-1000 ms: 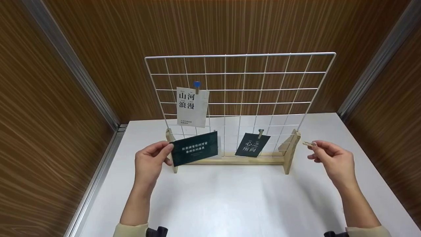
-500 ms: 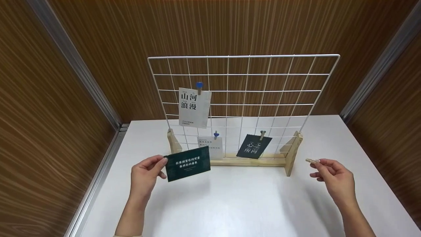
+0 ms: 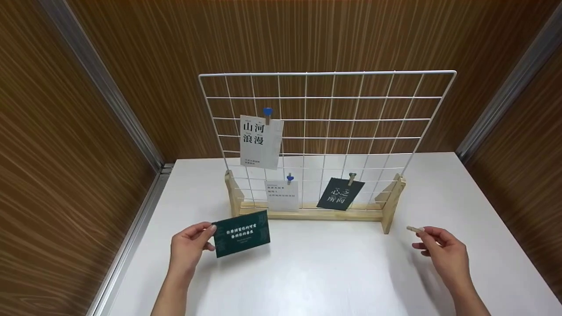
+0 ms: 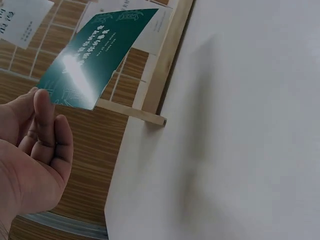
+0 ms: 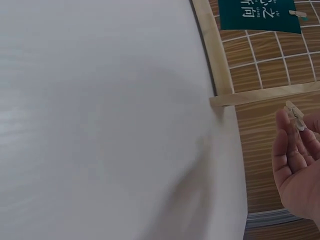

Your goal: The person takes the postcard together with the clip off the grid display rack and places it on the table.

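Observation:
My left hand (image 3: pixel 189 248) pinches the left edge of a dark green card (image 3: pixel 242 234) with white writing, held over the table in front of the rack's left foot. In the left wrist view the card (image 4: pixel 95 60) catches a bright glare. My right hand (image 3: pixel 445 254) pinches a small wooden clothespin (image 3: pixel 414 229) between thumb and forefinger, to the right of the rack. The clothespin (image 5: pixel 295 115) points away from the fingertips in the right wrist view. Between and behind the hands stands a white wire grid rack (image 3: pixel 327 73) on wooden feet.
Pegged on the grid are a tall white card (image 3: pixel 261 151) under a blue clip (image 3: pixel 268 111), a smaller white card (image 3: pixel 282 202) low down, and a dark card (image 3: pixel 336 199) hanging tilted. The white table (image 3: pixel 325 272) is bounded by wood-grain walls (image 3: pixel 329 35).
Both hands have come down and nearer, the left also slightly leftward with the green card. The lower white card on the grid, earlier covered by it, now shows fully. Both holds are unchanged.

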### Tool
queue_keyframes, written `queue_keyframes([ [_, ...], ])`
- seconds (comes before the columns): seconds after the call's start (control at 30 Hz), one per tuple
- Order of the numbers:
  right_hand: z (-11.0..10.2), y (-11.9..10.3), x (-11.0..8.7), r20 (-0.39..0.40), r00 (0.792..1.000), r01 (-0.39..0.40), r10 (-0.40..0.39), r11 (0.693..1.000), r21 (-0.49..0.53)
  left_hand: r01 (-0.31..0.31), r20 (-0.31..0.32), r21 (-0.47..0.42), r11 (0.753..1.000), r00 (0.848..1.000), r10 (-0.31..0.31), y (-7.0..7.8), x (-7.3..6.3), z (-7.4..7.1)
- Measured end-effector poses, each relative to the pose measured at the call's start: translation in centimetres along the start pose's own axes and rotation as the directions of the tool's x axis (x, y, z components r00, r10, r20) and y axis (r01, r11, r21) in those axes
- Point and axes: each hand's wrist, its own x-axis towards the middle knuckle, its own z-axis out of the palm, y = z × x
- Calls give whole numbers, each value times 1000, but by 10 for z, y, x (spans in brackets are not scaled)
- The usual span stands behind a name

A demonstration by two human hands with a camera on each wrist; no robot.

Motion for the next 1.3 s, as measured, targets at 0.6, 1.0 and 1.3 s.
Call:
queue_keyframes([
  [0.6,-1,15,-10,-3,998,-55,55,998,-37,82,-27,-21,996,996,-83,-33,10,-13],
  [1.0,2,27,-13,14,991,-131,132,989,-73,147,-27,-13,989,989,-147,-52,19,-25],
  [1.3,7,30,-11,38,984,-169,174,979,-111,172,-27,-4,985,985,-172,-59,27,-31],
])
